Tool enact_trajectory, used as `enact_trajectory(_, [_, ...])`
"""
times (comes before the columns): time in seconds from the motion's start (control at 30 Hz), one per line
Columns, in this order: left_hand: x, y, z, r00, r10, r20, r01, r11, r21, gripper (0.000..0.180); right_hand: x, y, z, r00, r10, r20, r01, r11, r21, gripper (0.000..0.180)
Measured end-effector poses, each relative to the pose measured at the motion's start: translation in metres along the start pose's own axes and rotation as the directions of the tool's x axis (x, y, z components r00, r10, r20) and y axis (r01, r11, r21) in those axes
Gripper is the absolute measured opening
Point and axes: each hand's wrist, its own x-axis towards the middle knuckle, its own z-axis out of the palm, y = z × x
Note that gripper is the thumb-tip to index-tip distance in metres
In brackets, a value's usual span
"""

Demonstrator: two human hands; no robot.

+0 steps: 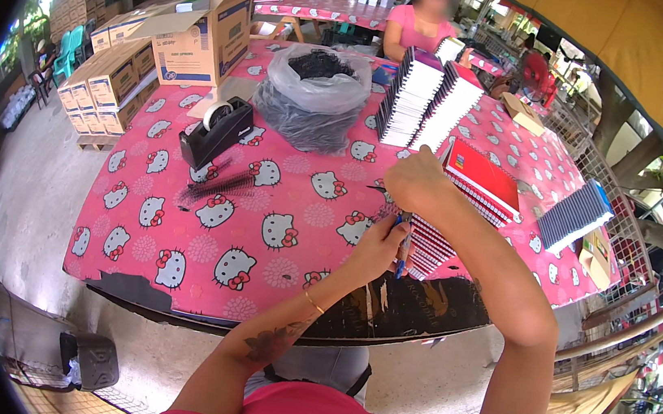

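Observation:
My left hand point(380, 245) is closed around a blue-handled hand tool point(401, 252), perhaps pliers, whose handles point down beside the stack. Just beyond it, my right hand point(416, 180) is closed with its fingers curled down. A thin dark tip point(377, 188) pokes out to the left of that hand; what it grips is hidden. Both hands are at the left side of a stack of spiral-bound notebooks with red covers point(484, 175). The striped edges of several notebooks point(429, 251) show below my right forearm.
Loose black binding coils point(223, 186) lie by a black tape dispenser point(217, 133). Behind stands a plastic bag of black coils point(306, 110). Tall notebook stacks point(413, 98), another notebook stack point(576, 217) and an open carton point(199, 45) share the pink table. A person point(422, 25) sits opposite.

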Motion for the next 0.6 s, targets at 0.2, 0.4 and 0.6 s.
enact_trajectory(0.2, [-0.003,0.003,0.0,0.998,0.052,0.035,-0.052,0.999,0.003,0.029,-0.001,0.0,0.002,0.999,-0.003,-0.054,0.004,1.0,0.022,0.012])
enact_trajectory(0.4, [-0.001,0.001,0.005,0.998,0.059,0.015,-0.059,0.997,-0.044,0.029,0.001,0.005,0.005,0.999,-0.017,-0.042,0.019,0.998,0.06,0.013])
enact_trajectory(0.6, [-0.008,-0.002,-0.002,0.998,0.026,0.065,-0.03,0.998,0.062,0.03,0.004,0.0,0.001,0.999,0.043,-0.006,-0.042,0.993,0.11,0.012])
